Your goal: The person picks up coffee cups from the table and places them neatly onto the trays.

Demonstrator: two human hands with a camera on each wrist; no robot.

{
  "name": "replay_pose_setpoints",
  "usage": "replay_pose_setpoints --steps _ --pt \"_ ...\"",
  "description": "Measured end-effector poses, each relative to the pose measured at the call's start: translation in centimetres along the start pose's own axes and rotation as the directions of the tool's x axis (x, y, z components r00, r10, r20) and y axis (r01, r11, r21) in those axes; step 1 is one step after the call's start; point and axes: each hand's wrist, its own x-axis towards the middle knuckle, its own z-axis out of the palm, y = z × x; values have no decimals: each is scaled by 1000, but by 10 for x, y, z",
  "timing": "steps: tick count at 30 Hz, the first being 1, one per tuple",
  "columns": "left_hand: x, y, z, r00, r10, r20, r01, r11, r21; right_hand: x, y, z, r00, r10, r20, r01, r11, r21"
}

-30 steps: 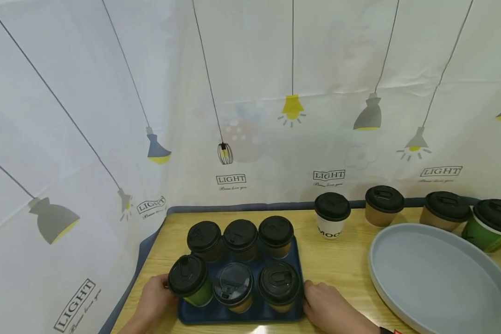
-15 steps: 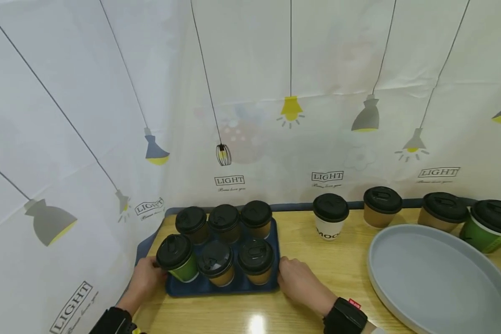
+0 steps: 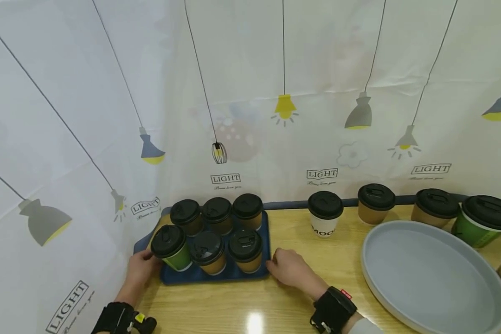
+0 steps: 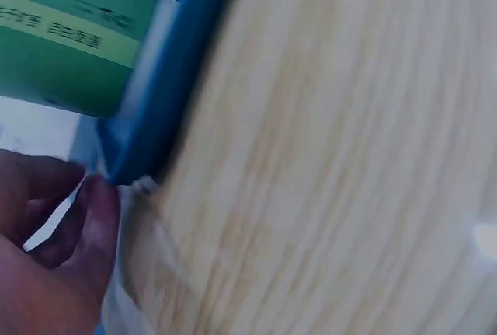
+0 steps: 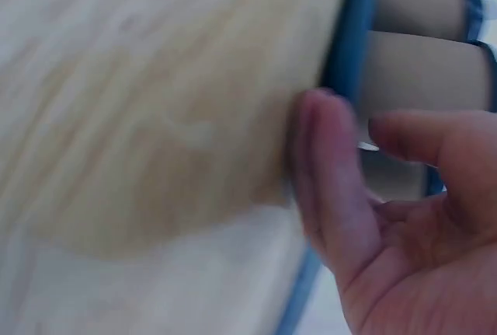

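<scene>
Directly between left hand (image 3: 139, 269) and right hand (image 3: 290, 269), flat on wooden table (image 3: 217, 311): blue rectangular tray (image 3: 183, 278), long axis apparently running from one palm to the other; reaching off rightward from the left fingers, leftward from the right ones; neither hand clearly nearer, each beside a short side, towards its near corner.

Left thumb and fingertips bent close together at the tray's corner; cannot tell whether pinching the rim or merely touching; right fingers fairly straight along the rim's outer side, thumb spread apart from them, so wide rather than clenched; cannot tell whether touching or just clear.

Just inward of the left fingers, green paper cup (image 3: 177, 260); just inward of the right ones, brown paper cup (image 3: 250, 265); both upright, lidded, in a near row of three, with three lidded cups (image 3: 217, 208) in a second row farther from both hands; outward of the right hand, well apart, pale grey round tray (image 3: 434, 273); judged from this, best pushed evenly from both ends, with some risk of toppling cups under a one-sided shove.
</scene>
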Motion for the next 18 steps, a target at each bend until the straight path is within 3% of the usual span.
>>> replay_pose_setpoints --steps 3,5,8,10,12,13,15,18 --pt "-11 7 -5 992 -63 -111 38 976 -214 -19 -1 -18 999 43 -23 -43 999 -6" --pt "-20 19 -9 973 -75 -219 1 948 -320 -36 -1 -33 996 83 -46 -84 996 -21" --pt "-37 43 -9 928 -55 -368 -99 917 -386 -67 3 -56 988 127 -89 -133 989 -64" --pt "-51 62 -3 884 -8 -467 -199 898 -392 -90 11 -73 983 143 -113 -154 984 -91" --pt "-66 83 7 830 70 -553 -331 860 -388 -113 21 -91 978 153 -141 -170 978 -117" --pt "-74 93 14 795 125 -594 -422 817 -392 -123 28 -101 975 157 -158 -178 975 -135" --pt "-87 114 31 701 264 -663 -612 699 -369 -142 45 -121 964 173 -203 -210 961 -177" --pt "-106 141 61 550 498 -670 -811 511 -286 -166 74 -150 931 207 -300 -278 936 -217"
